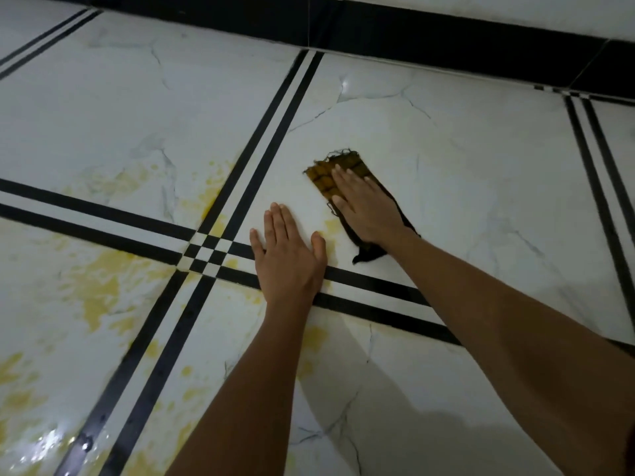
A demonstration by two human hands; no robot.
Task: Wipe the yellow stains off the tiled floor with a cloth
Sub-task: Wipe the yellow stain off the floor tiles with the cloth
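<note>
2 hands flat on floor (446, 173): left hand (287, 259) bare, right hand (366, 207) w/ 1 cloth (324, 175).

The tiled floor (481, 187) lies flat and open across the whole frame, nothing standing on it. Along the top edge a black skirting band (446, 42) closes the far side. Near the centre, the left hand (288, 259) lies flat just beside the right hand (367, 207), which presses a cloth (323, 176); a narrow gap separates them.
</note>
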